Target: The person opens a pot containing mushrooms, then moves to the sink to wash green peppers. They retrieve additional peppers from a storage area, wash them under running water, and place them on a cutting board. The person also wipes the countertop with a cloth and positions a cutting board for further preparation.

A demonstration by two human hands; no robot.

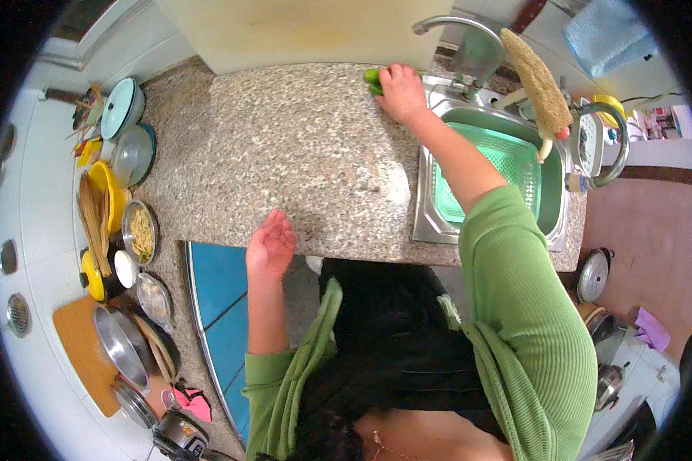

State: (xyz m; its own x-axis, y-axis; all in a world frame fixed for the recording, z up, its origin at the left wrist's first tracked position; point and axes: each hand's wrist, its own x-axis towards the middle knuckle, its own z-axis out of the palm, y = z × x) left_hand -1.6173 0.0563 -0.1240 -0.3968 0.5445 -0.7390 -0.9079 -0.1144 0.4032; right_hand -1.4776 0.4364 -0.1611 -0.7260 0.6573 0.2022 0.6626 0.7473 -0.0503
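My right hand (pixel 403 93) reaches to the back of the speckled stone counter (pixel 300 132), close to the sink's left corner. Its fingers curl over green vegetables (pixel 372 76), perhaps cucumbers, whose rounded ends stick out on the left and a sliver on the right. The hand hides most of them. My left hand (pixel 272 245) hovers palm up at the counter's front edge, fingers slightly bent, with nothing in it. To the right, a green perforated plastic basket (pixel 484 147) sits inside the stainless steel sink (pixel 424 199), partly covered by my right forearm.
A curved faucet (pixel 458 20) and a dried loofah (pixel 533 80) rise behind the sink. Along the left wall stand lidded bowls (pixel 120 106), a yellow basin (pixel 114 196), a metal bowl of food (pixel 140 232), a wooden board (pixel 78 340) and a steel basin (pixel 118 346).
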